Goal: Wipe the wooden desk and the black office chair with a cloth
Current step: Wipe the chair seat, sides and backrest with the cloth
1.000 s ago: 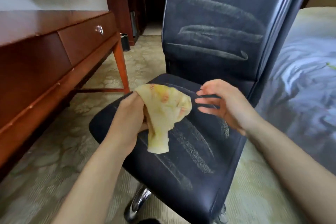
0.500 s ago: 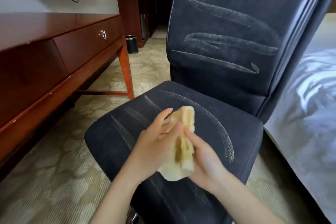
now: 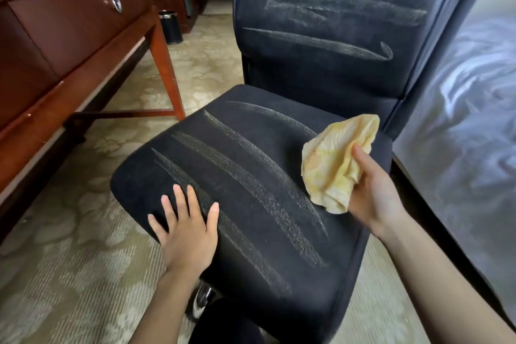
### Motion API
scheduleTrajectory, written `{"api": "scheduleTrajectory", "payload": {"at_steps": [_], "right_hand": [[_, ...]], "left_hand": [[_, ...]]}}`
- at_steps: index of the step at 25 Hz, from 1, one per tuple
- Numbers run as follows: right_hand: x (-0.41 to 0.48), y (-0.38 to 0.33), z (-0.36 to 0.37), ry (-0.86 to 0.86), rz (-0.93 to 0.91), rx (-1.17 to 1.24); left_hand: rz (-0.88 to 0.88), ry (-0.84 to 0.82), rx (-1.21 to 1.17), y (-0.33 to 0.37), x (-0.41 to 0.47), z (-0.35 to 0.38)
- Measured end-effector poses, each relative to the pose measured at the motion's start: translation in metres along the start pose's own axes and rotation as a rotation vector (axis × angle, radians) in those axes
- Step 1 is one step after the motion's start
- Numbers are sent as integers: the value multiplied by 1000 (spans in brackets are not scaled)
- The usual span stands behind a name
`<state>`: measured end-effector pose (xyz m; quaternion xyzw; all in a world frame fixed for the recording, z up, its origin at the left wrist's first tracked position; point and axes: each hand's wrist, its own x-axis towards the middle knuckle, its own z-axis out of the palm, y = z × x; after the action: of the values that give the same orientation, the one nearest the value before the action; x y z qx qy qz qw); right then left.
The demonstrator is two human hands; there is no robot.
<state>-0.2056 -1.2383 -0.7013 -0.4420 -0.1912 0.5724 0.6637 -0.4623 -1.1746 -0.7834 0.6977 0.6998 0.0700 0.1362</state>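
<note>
My left grip (image 3: 187,232), released flat, steadies the front-left corner of the chair seat (image 3: 279,142), while my right grip (image 3: 374,193), grasping the yellow cloth (image 3: 332,159) seemingly just above its right edge, should press flat through the pale streaks (image 3: 248,180).

This looks like a bedroom, perhaps a hotel room. A bed (image 3: 460,148) with rumpled pale bedding stands just beside a black office chair (image 3: 321,36). A polished wooden desk (image 3: 69,36) with a drawer (image 3: 78,17), patterned carpet (image 3: 69,260) and a small black bin (image 3: 170,26) furnish it.
</note>
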Motion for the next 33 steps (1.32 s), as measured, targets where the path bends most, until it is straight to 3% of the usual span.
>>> {"api": "scheduleTrajectory", "payload": {"at_steps": [7, 11, 16, 19, 24, 26, 29, 33], "right_hand": [[-54, 16, -49, 315, -329, -726], [-82, 56, -54, 345, -558, -1313], [-101, 112, -36, 672, -323, -1812], [-106, 128, -27, 735, -397, -1927], [-100, 153, -4, 621, -438, -2016], [-95, 162, 11, 546, -508, -2034], [-86, 174, 38, 402, -579, -2058], [-68, 188, 79, 152, -588, -2075]], "left_hand": [[44, -42, -77, -3, -2, -3], [63, -86, -69, 3, -14, -6], [135, -86, -48, 7, -40, -4], [189, -75, -3, 11, -56, -3], [321, -101, 46, 8, -73, -2], [381, -140, -93, -2, -74, -5], [413, -217, -518, -27, -72, -21], [358, -35, -633, -62, -55, -33]]}}
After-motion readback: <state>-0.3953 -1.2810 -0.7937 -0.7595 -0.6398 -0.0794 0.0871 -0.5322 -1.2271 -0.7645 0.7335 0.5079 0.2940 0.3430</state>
